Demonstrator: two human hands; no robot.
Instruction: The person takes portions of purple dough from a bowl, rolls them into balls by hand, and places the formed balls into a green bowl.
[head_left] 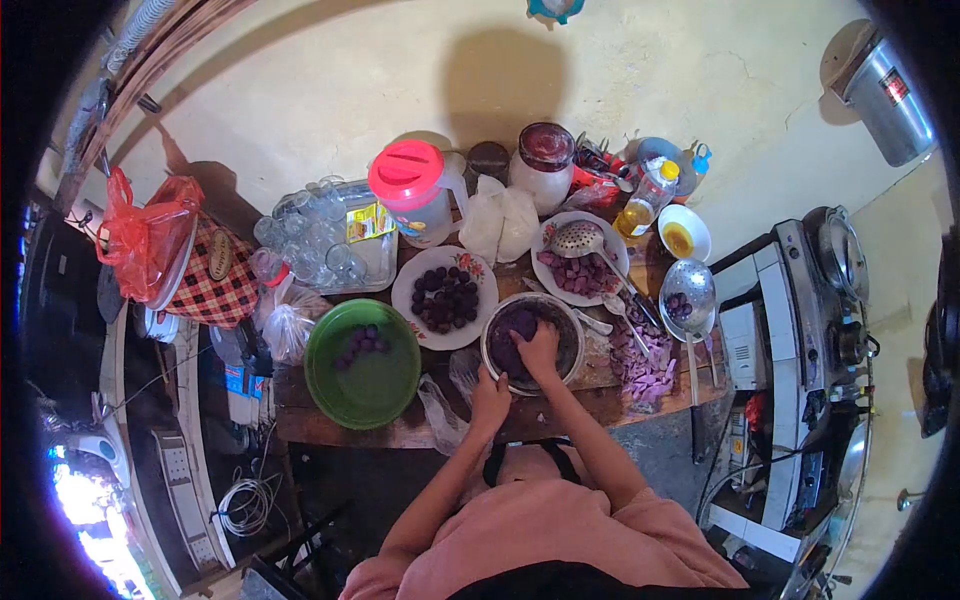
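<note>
A round bowl (574, 372) at the front middle of the wooden table holds a purple mass (512, 330). My right hand (538, 352) is inside the bowl with its fingers pressed on the purple mass. At the bowl's near left rim, my left hand (490, 398) holds the edge. Behind and to the left, a floral plate (405, 290) carries several dark purple balls (445, 298). The green basin (330, 385) on the left contains several purple balls in its upper part. Purple cut pieces (645, 370) lie to the bowl's right.
Behind stand a pink-lidded pitcher (408, 185), a jar (543, 165), an oil bottle (650, 198) and a tray of glasses (375, 265). A skimmer (688, 290) rests at the right, near a stove (815, 290). Plastic bags (290, 320) lie at the left.
</note>
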